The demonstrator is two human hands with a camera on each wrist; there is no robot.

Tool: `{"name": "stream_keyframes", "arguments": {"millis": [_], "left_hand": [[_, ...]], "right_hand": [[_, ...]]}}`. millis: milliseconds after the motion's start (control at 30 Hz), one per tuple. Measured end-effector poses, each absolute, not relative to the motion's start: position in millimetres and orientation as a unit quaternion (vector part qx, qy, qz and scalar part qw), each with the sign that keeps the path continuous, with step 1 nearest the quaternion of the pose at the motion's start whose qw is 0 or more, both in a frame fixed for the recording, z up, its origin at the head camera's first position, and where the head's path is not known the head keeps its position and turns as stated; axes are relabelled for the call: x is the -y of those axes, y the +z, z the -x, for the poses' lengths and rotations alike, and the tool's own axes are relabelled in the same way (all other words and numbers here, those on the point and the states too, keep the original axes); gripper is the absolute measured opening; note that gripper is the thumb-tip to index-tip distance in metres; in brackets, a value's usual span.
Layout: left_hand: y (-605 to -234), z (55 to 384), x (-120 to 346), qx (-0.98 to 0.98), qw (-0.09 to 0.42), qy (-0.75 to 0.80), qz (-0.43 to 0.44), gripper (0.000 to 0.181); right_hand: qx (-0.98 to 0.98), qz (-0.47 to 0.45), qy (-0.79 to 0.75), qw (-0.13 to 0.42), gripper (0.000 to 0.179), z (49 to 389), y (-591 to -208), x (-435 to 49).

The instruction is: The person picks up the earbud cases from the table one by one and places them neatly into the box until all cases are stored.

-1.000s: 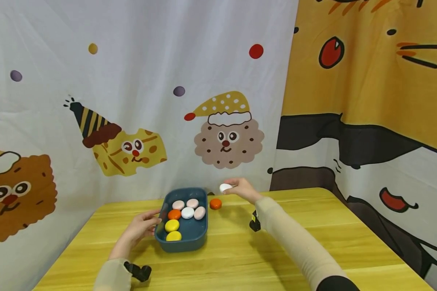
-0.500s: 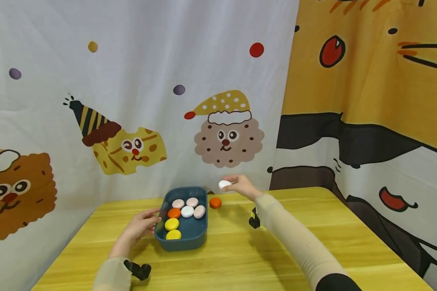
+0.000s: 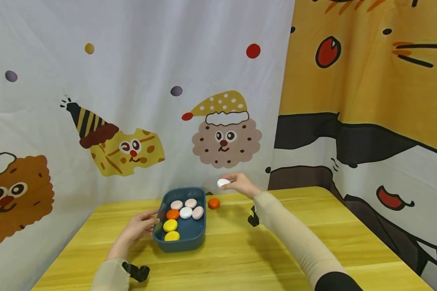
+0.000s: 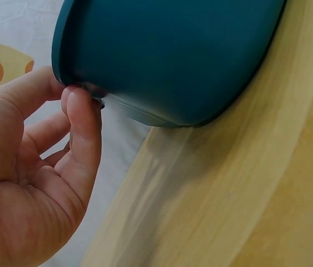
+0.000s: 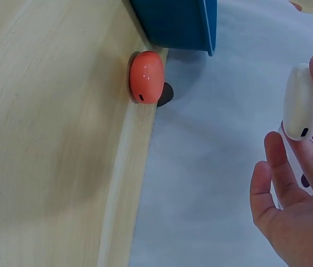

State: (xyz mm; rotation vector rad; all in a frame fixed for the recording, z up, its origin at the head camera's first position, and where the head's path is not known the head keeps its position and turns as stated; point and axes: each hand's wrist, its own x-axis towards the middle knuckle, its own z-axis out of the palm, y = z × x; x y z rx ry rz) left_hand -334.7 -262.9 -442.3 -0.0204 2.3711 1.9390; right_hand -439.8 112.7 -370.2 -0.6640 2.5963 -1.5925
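Note:
My right hand [image 3: 241, 185] holds a smooth white pebble-shaped case [image 5: 303, 103] between thumb and fingers, raised above the table's back edge. A small dark slot shows in the case's edge. On the table below it lies a similar orange case [image 3: 214, 203], just right of a dark blue rectangular bin [image 3: 182, 245]. My left hand [image 3: 140, 227] grips the bin's left rim, with thumb and index finger pinching the edge in the left wrist view. Inside the bin are several rounded cases: yellow ones [image 3: 170, 226], an orange one [image 3: 172, 214], a white one [image 3: 185, 212] and pale pink ones [image 3: 198, 212].
The yellow wood-grain table [image 3: 240, 258] ends at the back against a white cartoon-printed curtain [image 3: 138, 64]. An orange, black and white printed curtain [image 3: 364, 93] hangs on the right. A black wrist camera [image 3: 140, 273] sits on the left wrist.
My right hand has risen slightly with the white case in it. The view has shifted a little, while the left hand stays at the bin's rim.

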Motion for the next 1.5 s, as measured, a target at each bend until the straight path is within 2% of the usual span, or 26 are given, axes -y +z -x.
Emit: {"name": "stream_keyframes", "arguments": {"millis": [967,1500], "left_hand": [[-443,336,264,-0.773,0.041,0.633,0.009,0.055],[-443,336,266,-0.773,0.044,0.633,0.006,0.054]], "right_hand": [[-0.833,0.241,-0.498,0.019,0.051,437,-356,-86],[-0.846,0.249,-0.471,0.035,0.043,430,-356,-60]]}}
